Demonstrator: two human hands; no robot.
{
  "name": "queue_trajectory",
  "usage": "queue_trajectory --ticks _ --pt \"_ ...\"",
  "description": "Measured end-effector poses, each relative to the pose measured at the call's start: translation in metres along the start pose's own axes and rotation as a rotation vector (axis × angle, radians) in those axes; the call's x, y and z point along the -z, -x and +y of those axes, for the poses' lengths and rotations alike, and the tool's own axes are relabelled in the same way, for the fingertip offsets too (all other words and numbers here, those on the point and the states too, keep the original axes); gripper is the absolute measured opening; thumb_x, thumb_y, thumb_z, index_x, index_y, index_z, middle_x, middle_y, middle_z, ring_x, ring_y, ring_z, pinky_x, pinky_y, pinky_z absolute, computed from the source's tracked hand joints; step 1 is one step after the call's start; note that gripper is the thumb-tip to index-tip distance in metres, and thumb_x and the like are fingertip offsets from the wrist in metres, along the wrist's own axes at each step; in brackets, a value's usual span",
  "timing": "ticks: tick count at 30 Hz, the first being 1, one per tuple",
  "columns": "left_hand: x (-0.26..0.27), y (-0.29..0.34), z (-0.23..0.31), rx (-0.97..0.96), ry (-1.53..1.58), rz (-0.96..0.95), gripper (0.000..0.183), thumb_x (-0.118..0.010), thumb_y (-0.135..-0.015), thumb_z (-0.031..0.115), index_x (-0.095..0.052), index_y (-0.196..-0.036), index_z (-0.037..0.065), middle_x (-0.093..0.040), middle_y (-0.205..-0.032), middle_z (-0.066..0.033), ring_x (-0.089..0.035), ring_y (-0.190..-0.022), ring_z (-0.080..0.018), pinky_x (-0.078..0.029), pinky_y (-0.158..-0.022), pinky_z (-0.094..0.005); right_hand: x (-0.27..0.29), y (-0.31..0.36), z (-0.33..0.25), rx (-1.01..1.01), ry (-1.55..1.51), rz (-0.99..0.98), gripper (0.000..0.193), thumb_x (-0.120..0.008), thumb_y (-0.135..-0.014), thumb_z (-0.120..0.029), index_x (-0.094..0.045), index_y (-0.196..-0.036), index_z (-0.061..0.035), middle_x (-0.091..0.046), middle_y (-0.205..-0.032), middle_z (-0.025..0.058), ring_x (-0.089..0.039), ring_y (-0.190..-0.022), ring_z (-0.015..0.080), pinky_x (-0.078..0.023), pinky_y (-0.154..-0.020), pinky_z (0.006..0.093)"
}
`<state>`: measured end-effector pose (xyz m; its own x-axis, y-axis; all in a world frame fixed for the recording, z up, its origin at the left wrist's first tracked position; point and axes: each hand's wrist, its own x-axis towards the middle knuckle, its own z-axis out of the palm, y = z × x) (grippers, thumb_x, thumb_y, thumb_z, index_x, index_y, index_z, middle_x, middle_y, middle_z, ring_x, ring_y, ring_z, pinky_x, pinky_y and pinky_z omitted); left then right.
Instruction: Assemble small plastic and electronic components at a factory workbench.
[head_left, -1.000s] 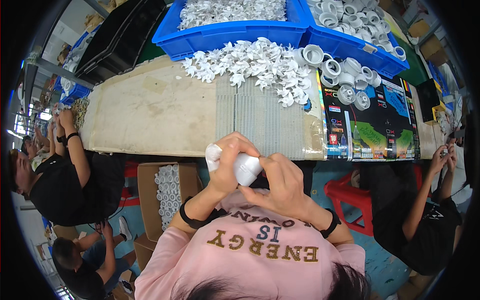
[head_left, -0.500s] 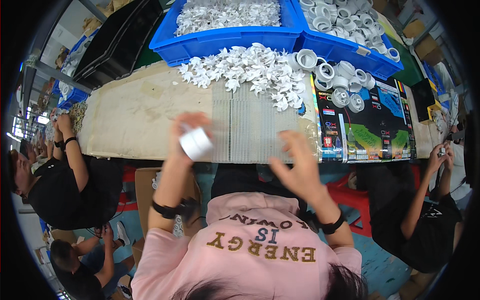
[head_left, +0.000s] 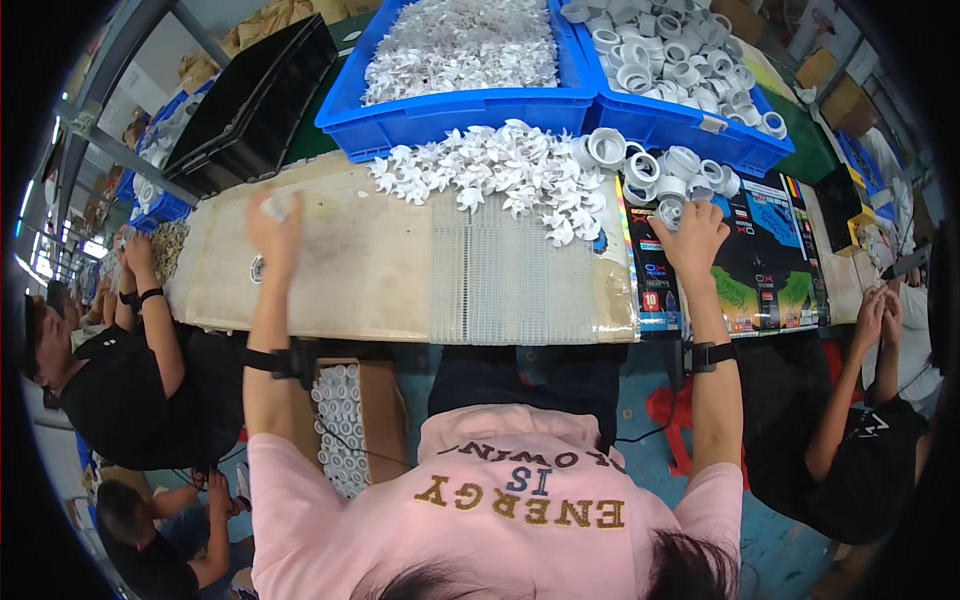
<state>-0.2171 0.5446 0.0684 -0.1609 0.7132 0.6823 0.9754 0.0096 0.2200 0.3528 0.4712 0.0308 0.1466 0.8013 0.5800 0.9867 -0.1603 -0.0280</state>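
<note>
My left hand (head_left: 275, 228) is over the left part of the worktable (head_left: 350, 265), smeared by motion. A whitish patch shows at its fingertips, too blurred to name. Beside that wrist a white ring-shaped plastic piece (head_left: 258, 268) rests on the table, partly covered by my arm. My right hand (head_left: 694, 238) reaches to the right, its thumb and fingers closed round a white, partly see-through plastic cup (head_left: 670, 212) at the near edge of a small group of white plastic cups (head_left: 681, 163). To the left of that group lies a loose heap of small white finned wheels (head_left: 500, 170).
Along the back stand a blue bin (head_left: 455, 108) of finned wheels and another blue bin (head_left: 690, 135) of white cups. A black crate (head_left: 255, 100) is at the back left. Below the table is a cardboard box (head_left: 383, 410) of white parts. Co-workers sit at both sides.
My left hand has swung left and away from me; the white cylinder no longer shows plainly in it. My right hand has gone from the middle to the cups at the right.
</note>
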Motion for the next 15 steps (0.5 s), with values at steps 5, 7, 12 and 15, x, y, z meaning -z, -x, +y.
queue_trajectory --ticks 5,7,12,15 --pt "-0.020 0.059 0.154 -0.141 0.697 -0.427 0.035 -0.070 -0.076 0.022 -0.058 -0.103 0.002 -0.058 -0.100 -0.0131 -0.056 -0.096 -0.0273 -0.045 -0.083 -0.0371 0.041 0.015 -0.034 -0.008 -0.235 -0.157 0.048 -0.074 -0.066 -0.034 -0.057 -0.097 -0.0005 -0.057 -0.098 0.0157 -0.054 -0.092 0.0338 -0.040 -0.075 0.0438" --pt "-0.031 0.072 0.188 -0.219 0.726 -0.410 0.032 -0.070 -0.075 0.020 -0.057 -0.099 0.003 -0.056 -0.096 -0.0114 -0.055 -0.092 -0.0264 -0.045 -0.080 -0.0364 0.062 0.030 -0.050 -0.080 -0.379 -0.202 0.049 -0.073 -0.069 -0.033 -0.056 -0.102 -0.0001 -0.058 -0.095 0.0170 -0.056 -0.087 0.0348 -0.043 -0.073 0.0433" --pt "-0.060 0.069 0.204 -0.234 0.523 -0.324 0.024 -0.066 -0.074 0.016 -0.056 -0.092 0.003 -0.053 -0.089 -0.0143 -0.052 -0.083 -0.0333 -0.045 -0.074 -0.0410 0.107 0.065 -0.068 -0.209 -0.746 -0.316 0.051 -0.068 -0.075 -0.030 -0.055 -0.113 0.0005 -0.062 -0.088 0.0204 -0.060 -0.079 0.0366 -0.047 -0.072 0.0410" --pt "-0.061 0.068 0.193 -0.227 0.489 -0.390 0.021 -0.064 -0.076 0.016 -0.058 -0.091 0.003 -0.054 -0.085 -0.0121 -0.054 -0.077 -0.0295 -0.045 -0.069 -0.0393 0.113 0.084 -0.067 -0.150 -0.888 -0.284 0.046 -0.067 -0.079 -0.023 -0.055 -0.117 -0.0018 -0.065 -0.083 0.0154 -0.063 -0.078 0.0267 -0.048 -0.071 0.0349"
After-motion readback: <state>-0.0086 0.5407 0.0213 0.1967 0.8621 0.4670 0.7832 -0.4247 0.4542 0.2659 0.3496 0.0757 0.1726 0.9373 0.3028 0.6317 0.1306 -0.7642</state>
